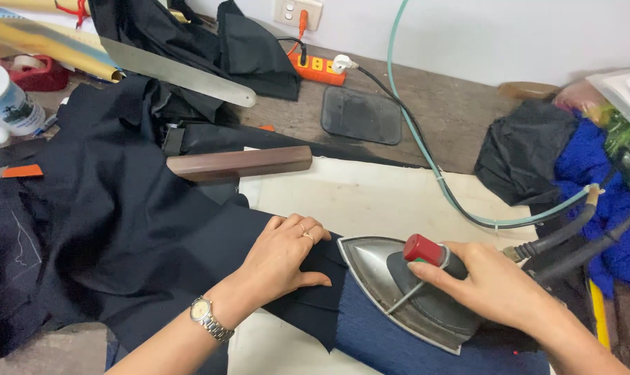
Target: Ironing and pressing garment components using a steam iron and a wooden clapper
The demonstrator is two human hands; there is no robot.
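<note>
Right hand: my right hand (499,288) is wrapped around the dark handle of the steam iron (398,292), fingers curled tight, the forefinger stretched forward beside the red knob at the handle's front.
Left hand: my left hand (287,253) lies flat and spread, palm down, on the dark navy cloth (120,222) — fingertips just short of the iron's pointed nose. I see rings on one finger and a metal wristwatch (209,318) on the wrist.
Iron: it sits soleplate down with its tip on the edge of the dark cloth and its body over a blue ribbed pad (398,344), nose pointing toward my left hand.
Cloth: it is bunched and folded across the left half of the bench, with one flat tongue running under my left palm to the iron.
Hoses: a thick black hose (586,243) and a pale green tube (426,149) lead away from the iron's rear — the tube curving up to the wall.
Board: the cream pressing surface (370,198) shows bare behind the hands.
Further out: a brown wooden block (238,163) lies on the cloth above my left hand, a long metal ruler (183,73) beyond it, a dark rubber mat (361,116) near the orange power strip (318,68), a printed mug (5,101) at far left, and blue fabric (593,173) heaped at right.
</note>
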